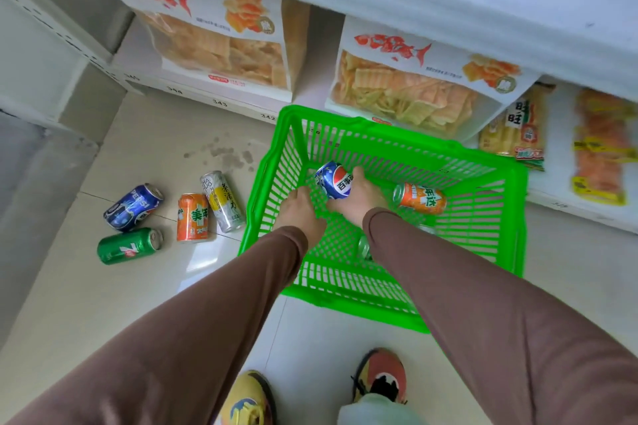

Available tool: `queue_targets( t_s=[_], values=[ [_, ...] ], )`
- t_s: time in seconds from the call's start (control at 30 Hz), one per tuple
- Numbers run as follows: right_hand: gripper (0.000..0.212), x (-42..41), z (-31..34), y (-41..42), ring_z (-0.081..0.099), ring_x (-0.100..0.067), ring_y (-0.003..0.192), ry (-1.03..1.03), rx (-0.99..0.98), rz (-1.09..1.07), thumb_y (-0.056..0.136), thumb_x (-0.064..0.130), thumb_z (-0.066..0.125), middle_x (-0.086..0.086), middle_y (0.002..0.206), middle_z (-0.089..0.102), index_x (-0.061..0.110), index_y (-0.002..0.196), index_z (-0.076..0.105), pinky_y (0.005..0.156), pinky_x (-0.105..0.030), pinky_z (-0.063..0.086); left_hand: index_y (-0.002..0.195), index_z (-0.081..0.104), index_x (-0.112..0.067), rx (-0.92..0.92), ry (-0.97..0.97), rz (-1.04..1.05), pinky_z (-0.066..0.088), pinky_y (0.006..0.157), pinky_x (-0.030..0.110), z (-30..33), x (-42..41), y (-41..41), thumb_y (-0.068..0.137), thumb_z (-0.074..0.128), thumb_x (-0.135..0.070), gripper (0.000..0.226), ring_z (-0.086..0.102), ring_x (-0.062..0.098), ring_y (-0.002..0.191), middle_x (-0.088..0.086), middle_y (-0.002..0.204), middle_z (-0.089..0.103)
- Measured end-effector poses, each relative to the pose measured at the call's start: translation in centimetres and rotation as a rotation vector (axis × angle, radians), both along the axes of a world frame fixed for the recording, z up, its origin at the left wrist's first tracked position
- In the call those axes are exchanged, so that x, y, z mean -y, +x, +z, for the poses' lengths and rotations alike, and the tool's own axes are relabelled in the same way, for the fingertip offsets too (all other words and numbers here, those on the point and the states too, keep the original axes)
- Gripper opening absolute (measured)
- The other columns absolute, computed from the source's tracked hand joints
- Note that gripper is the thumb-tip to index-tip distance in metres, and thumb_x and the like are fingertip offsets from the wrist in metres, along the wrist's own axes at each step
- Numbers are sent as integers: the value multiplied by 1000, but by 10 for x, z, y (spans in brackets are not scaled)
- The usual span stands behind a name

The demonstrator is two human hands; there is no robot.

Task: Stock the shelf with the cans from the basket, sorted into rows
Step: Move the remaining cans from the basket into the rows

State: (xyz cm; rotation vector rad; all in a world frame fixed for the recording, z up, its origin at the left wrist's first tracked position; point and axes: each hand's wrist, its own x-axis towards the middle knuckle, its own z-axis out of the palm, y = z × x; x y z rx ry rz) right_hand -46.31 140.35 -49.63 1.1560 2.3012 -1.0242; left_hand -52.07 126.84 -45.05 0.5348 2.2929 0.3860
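- The right hand (pixel 357 195) is inside the green basket (pixel 511 183), its fingers curled round a blue Pepsi can (pixel 333 180) that lies tilted on its side; the thumb runs along the can's near edge, while the fingertips are hidden behind the can.
- The left hand (pixel 302 210) reaches in just left of that can, fingers bent down toward the basket's mesh floor. Its fingertips are out of sight below the knuckles, so I cannot tell whether it holds anything.
- Just right of the right hand's fingers an orange can (pixel 419 198) lies on its side on the basket floor.
- Under the right forearm a green can (pixel 363 247) shows only as a sliver — most of it is covered by the brown sleeve (pixel 448 269).
- Well left of the left hand's fingers, outside the basket on the floor tiles (pixel 69 304), four cans lie on their sides: a blue Pepsi floor can (pixel 133 206), a green 7UP can (pixel 129 246), an orange floor can (pixel 192 217) and a tall silver-and-yellow can (pixel 222 202), the last two touching.
- Beyond the fingers the low shelf (pixel 214 98) carries snack bags (pixel 221 41); the upper shelf edge is blurred and cut off at the top.
- Two shoes (pixel 381 374) show at the bottom edge, partly cropped.
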Motion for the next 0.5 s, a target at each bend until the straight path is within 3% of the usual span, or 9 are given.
queue_targets(
  t_s=[0.1, 0.27, 0.4, 0.5],
  values=[
    [89, -2, 84, 18, 67, -25, 95, -78, -67, -94, 64, 52, 81, 1, 110, 68, 17, 133, 38, 78, -37, 54, 143, 31, -4, 5, 35, -18, 32, 108, 34, 75, 0, 7, 82, 68, -23, 74, 40, 31, 132, 16, 140, 43],
    [66, 0, 260, 41, 67, -9, 81, -144, -222, -247, 55, 70, 76, 16, 92, 69, 29, 99, 51, 68, -31, 51, 143, 31, -5, -17, 113, -50, 33, 107, 35, 242, 0, 12, 82, 69, -24, 74, 41, 31, 132, 16, 141, 43],
    [37, 2, 412, 46, 71, -9, 85, -231, -401, -357, 80, 56, 75, 12, 96, 71, 31, 102, 60, 72, -33, 59, 144, 31, -2, -74, 223, -106, 29, 112, 36, 389, -5, 6, 84, 67, -22, 73, 36, 30, 136, 17, 144, 41],
    [24, 4, 520, 50, 69, 1, 79, -324, -587, -405, 97, 38, 63, 3, 100, 70, 22, 114, 59, 60, -13, 53, 143, 33, -2, -121, 311, -132, 29, 109, 34, 490, -6, 1, 85, 67, -21, 70, 39, 31, 132, 16, 141, 43]
  ],
)
